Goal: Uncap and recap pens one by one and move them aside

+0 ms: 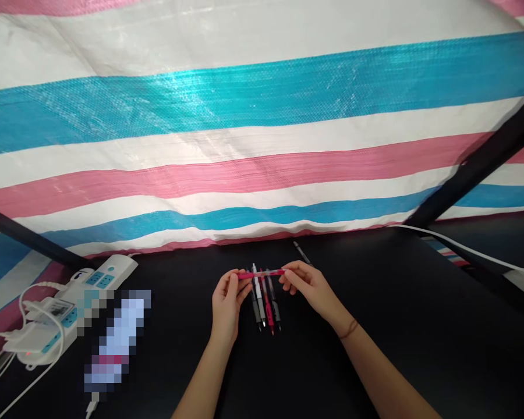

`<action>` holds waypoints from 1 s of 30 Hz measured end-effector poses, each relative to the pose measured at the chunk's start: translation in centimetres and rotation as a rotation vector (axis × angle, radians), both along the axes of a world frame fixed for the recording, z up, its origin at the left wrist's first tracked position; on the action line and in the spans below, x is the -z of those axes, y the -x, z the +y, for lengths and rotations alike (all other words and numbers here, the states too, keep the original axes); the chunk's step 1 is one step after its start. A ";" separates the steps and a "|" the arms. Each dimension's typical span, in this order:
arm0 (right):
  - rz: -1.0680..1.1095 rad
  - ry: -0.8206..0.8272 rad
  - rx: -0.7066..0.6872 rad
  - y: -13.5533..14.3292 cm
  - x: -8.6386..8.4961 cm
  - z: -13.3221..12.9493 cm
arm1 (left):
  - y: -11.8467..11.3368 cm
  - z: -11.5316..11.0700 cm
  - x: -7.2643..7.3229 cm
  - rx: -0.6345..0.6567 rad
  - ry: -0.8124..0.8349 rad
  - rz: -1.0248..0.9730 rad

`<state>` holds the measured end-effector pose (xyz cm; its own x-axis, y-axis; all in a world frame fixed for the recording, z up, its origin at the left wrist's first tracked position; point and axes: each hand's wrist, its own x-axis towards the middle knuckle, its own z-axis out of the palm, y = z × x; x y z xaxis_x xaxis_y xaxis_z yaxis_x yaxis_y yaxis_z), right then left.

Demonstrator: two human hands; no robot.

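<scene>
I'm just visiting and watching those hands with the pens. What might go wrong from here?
The pink pen, held at its ends by the left hand and right hand, might slip and scatter the row of pens beneath.

The right hand could also nudge the lone pen lying just beyond it.

Less likely, the left arm might snag a white cable by the power strip.

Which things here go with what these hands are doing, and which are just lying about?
Seemingly in use:
pink pen, between left hand and right hand
pens beneath it

Probably just lying about:
power strip
pixelated item
white cable at right
dark pen beyond the right hand, perhaps
</scene>
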<state>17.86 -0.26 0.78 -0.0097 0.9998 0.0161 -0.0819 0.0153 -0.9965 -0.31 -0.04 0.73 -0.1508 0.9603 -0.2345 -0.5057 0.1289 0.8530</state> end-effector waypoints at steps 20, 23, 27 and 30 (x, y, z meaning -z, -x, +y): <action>-0.069 -0.039 0.040 -0.5 0.4 0.3 | 0.1 0.2 0.0 -0.055 0.024 -0.035; -0.098 -0.033 0.021 -0.6 0.5 0.3 | 0.1 0.2 0.0 -0.056 0.027 -0.031; -0.146 -0.068 0.030 -0.5 0.5 0.2 | 0.0 0.2 0.1 -0.033 0.023 -0.025; -0.211 -0.101 0.041 -0.4 0.6 0.3 | 0.0 0.1 0.1 -0.028 0.022 -0.030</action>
<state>18.31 0.01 0.20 0.0169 0.9928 0.1184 0.1312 0.1152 -0.9846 -0.26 0.09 0.62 -0.1698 0.9503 -0.2608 -0.5348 0.1334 0.8344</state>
